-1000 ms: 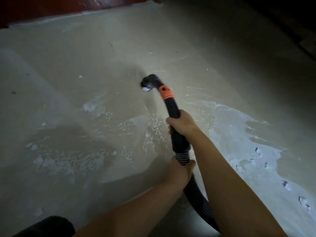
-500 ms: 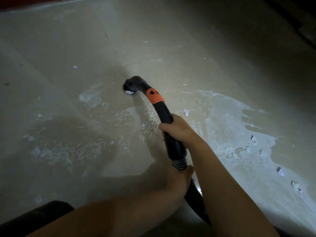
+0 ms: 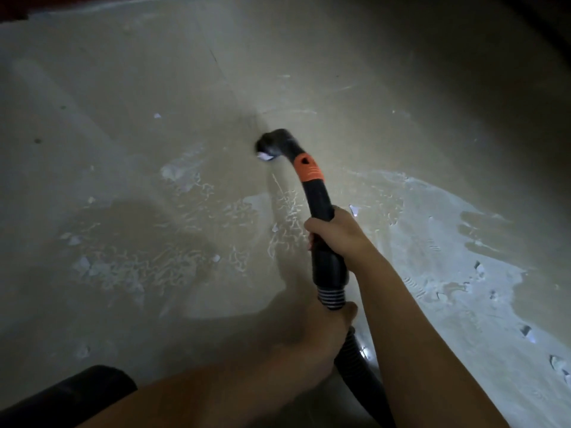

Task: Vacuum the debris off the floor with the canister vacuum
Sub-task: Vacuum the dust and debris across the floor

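Observation:
A black vacuum wand (image 3: pixel 319 199) with an orange collar (image 3: pixel 308 167) ends in a curved nozzle (image 3: pixel 272 143) held low over the concrete floor (image 3: pixel 185 88). A white scrap (image 3: pixel 264 156) sits at the nozzle's mouth. My right hand (image 3: pixel 335 231) grips the wand's middle. My left hand (image 3: pixel 321 332) grips the ribbed hose (image 3: pixel 358 375) just below the wand's cuff. White dust and chips (image 3: pixel 129 264) lie scattered to the left, and a wide pale dust patch (image 3: pixel 448 257) spreads on the right.
A dark rounded object (image 3: pixel 61 396) sits at the bottom left corner. A dark red wall base (image 3: pixel 12 10) runs along the far top left. The far right is in deep shadow. Small white chips (image 3: pixel 526 332) dot the right patch.
The nozzle swung left half a second ago and has come back right and a little farther away. A white scrap still clings at its mouth. Both hands keep their grip.

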The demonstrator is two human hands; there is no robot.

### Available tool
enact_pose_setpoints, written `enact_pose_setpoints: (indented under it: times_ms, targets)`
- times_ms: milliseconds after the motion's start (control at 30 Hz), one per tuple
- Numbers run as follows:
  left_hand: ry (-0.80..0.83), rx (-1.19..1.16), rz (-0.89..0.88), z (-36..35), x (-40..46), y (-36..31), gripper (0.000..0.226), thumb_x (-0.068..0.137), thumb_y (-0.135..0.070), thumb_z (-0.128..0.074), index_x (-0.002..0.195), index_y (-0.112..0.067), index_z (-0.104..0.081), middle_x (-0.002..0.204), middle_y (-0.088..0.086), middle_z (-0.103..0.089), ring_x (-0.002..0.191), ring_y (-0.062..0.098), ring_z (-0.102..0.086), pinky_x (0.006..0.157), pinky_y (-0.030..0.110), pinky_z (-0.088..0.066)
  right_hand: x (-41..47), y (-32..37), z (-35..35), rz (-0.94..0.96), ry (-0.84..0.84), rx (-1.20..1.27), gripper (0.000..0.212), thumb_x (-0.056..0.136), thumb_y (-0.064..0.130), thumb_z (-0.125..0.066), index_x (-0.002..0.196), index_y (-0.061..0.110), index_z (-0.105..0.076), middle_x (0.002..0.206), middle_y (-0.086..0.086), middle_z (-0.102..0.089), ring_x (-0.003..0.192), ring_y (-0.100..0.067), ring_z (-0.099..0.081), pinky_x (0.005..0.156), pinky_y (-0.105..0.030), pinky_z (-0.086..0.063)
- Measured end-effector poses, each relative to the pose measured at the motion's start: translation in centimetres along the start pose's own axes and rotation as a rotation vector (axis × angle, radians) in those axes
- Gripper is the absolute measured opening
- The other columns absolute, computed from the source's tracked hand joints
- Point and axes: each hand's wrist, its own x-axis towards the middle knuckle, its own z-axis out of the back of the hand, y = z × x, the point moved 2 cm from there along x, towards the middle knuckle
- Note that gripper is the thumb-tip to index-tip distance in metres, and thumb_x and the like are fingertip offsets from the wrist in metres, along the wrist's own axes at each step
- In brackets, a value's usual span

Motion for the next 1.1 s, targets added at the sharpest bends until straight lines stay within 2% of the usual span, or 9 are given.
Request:
enact_pose_setpoints:
  times_ms: [100,300,400,500,600,700,833,1000,1100]
  targets:
    - [0.042,0.034,0.06,-1.1,1.6,-1.5,0.011,0.084,-0.016,-0.066,0.092,-0.01,-0.062,0.082,0.008,-0.066,0.07,0.021,-0.062,0.08,0.043,-0.055,1.9,0.6,1.4,0.035,-0.083,0.078,0.009,0.085,0.003,-0.062,0.084,0.007,-0.054,0.06,-0.01,-0.058,0.045,-0.017,-0.057,0.052,-0.027,-0.051]
    - [0.113,0.13,-0.003,0.5,7.9,-7.5,0.014,0.082,-0.02,-0.066,0.09,-0.013,-0.057,0.079,0.006,-0.061,0.074,0.024,-0.061,0.078,0.036,-0.054,7.5,2.4,4.7,-0.051,-0.463,0.426,0.009,0.084,0.005,-0.058,0.082,0.008,-0.049,0.06,-0.005,-0.054,0.041,-0.013,-0.056,0.052,-0.028,-0.051]
    - [0.008,0.052,0.001,2.2,9.3,-7.2,0.013,0.08,-0.015,-0.065,0.073,-0.014,-0.054,0.068,0.006,-0.057,0.065,0.024,-0.057,0.074,0.04,-0.054,9.6,4.4,1.1,0.003,-0.371,0.319,0.012,0.082,0.004,-0.059,0.079,0.009,-0.048,0.057,-0.006,-0.053,0.039,-0.015,-0.054,0.051,-0.031,-0.051]
    - [-0.157,-0.086,0.021,2.6,9.1,-4.8,0.02,0.076,-0.01,-0.066,0.067,-0.018,-0.05,0.058,0.002,-0.054,0.05,0.016,-0.053,0.073,0.047,-0.055,9.4,5.6,-3.8,0.104,-0.062,-0.004,0.013,0.08,0.006,-0.063,0.078,0.01,-0.051,0.058,-0.009,-0.058,0.048,-0.024,-0.058,0.055,-0.031,-0.051]
    - [-0.17,-0.134,0.003,1.8,8.7,-3.7,0.022,0.074,-0.011,-0.069,0.072,-0.022,-0.051,0.067,0.0,-0.056,0.061,0.019,-0.056,0.079,0.05,-0.057,8.3,5.7,-5.3,0.142,0.179,-0.185,0.012,0.08,0.007,-0.064,0.081,0.012,-0.054,0.062,-0.01,-0.061,0.051,-0.024,-0.06,0.054,-0.03,-0.052]
    - [-0.003,-0.09,0.028,1.1,8.4,-4.0,0.012,0.081,-0.018,-0.067,0.085,-0.013,-0.056,0.086,0.01,-0.063,0.078,0.022,-0.059,0.085,0.045,-0.054,8.5,4.8,-2.6,0.119,-0.005,-0.012,0.013,0.084,0.003,-0.061,0.078,0.011,-0.052,0.056,-0.007,-0.057,0.041,-0.016,-0.055,0.048,-0.026,-0.049]
    - [-0.007,-0.086,0.064,2.1,8.4,-5.5,0.014,0.083,-0.014,-0.063,0.077,-0.018,-0.051,0.068,0.004,-0.058,0.062,0.02,-0.056,0.076,0.038,-0.055,9.1,3.7,0.0,0.022,-0.302,0.26,0.012,0.082,0.005,-0.059,0.081,0.012,-0.05,0.058,-0.005,-0.055,0.042,-0.014,-0.057,0.051,-0.027,-0.05]
    - [-0.186,-0.147,0.122,6.7,8.4,-5.1,0.019,0.085,-0.012,-0.062,0.07,-0.016,-0.05,0.063,0.004,-0.053,0.058,0.021,-0.053,0.071,0.036,-0.052,9.8,5.5,-7.5,0.099,-0.104,0.119,0.01,0.08,0.007,-0.062,0.085,0.007,-0.053,0.057,-0.006,-0.057,0.04,-0.013,-0.055,0.048,-0.026,-0.049]
    - [-0.315,-0.156,0.128,10.5,8.7,-5.7,0.018,0.085,-0.014,-0.062,0.069,-0.012,-0.053,0.063,0.007,-0.056,0.056,0.021,-0.053,0.068,0.033,-0.05,10.7,7.5,-12.9,0.133,0.009,0.038,0.014,0.078,0.013,-0.066,0.088,0.011,-0.056,0.072,-0.009,-0.063,0.06,-0.024,-0.064,0.059,-0.034,-0.058]
